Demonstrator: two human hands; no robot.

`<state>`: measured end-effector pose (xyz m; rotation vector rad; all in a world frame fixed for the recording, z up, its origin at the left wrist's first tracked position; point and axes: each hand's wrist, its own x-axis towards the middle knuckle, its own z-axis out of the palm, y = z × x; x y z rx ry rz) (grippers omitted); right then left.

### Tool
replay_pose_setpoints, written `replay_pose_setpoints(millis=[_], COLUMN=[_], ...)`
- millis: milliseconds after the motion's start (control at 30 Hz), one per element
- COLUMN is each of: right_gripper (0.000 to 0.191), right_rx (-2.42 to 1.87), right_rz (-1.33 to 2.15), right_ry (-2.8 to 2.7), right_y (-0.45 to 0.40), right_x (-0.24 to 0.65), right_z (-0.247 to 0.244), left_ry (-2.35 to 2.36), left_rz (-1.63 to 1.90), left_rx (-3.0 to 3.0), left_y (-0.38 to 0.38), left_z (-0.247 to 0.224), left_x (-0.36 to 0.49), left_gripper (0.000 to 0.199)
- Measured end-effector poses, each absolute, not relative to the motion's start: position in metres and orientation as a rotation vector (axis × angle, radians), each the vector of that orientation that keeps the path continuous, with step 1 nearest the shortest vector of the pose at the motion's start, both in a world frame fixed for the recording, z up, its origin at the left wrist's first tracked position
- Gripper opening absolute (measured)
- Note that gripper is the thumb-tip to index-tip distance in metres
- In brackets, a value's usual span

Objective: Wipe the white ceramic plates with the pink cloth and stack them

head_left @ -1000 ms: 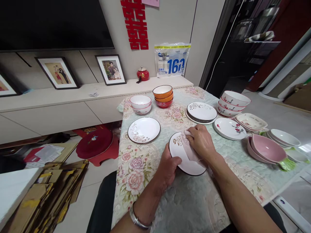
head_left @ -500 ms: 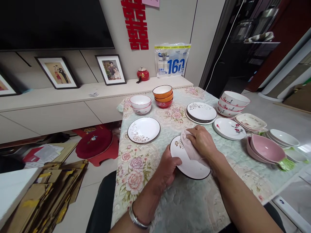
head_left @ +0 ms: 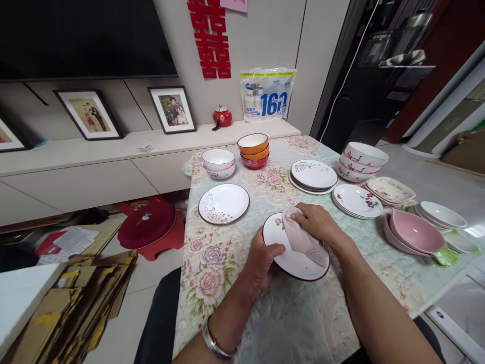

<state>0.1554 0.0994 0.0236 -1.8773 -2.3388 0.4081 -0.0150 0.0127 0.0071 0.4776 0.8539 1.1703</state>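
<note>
Pinching 1 plate (head_left: pixel 296 264), the left hand (head_left: pixel 262 260) is closed — the right hand (head_left: pixel 317 221), fingers curled, clutches pink cloth (head_left: pixel 303 241).

Home, living room by the look of it. Evidence: big flat-screen TV (head_left: pixel 83 38) above a long low white TV cabinet (head_left: pixel 94 156), framed couple photo (head_left: pixel 173 112) standing on top, small red lidded jar (head_left: pixel 222 117) to its right. Red double-happiness cutout (head_left: pixel 210 43) on the wall panel. Table wears a floral tablecloth (head_left: pixel 212 280) and carries household crockery, e.g. orange bowls (head_left: pixel 253 149). Red cushioned stool (head_left: pixel 147 222), tiled floor (head_left: pixel 125 313), flattened cardboard boxes (head_left: pixel 51 316) piled at left.
</note>
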Motion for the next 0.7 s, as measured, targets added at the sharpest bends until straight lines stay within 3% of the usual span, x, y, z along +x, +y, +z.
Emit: replay_pose_setpoints(millis=[167,333,567,700], right_gripper=[0.028,0.024,0.034,0.027], right_rx=[-2.045,-1.792,-1.088,-1.129], right_rz=[0.271,0.134,0.382,0.514], right_ry=[-2.301,-2.341,-2.518,-2.461], right_y=[0.099,0.093,0.083,0.087], right_x=[0.154,0.142,0.119,0.126], right_z=[0.024,0.024,0.025,0.023], left_ry=[0.846,0.847,0.826,0.799], left_rz=[1.285,1.218,1.098,1.082], left_rx=[0.441,0.481,0.516,0.517], left_y=[0.013,0.013,0.011,0.012], left_z=[0.005,0.005,0.007,0.006], left_x=[-0.012,-0.015,-0.015,-0.016], left_gripper=[0.076,0.080,0.073,0.071])
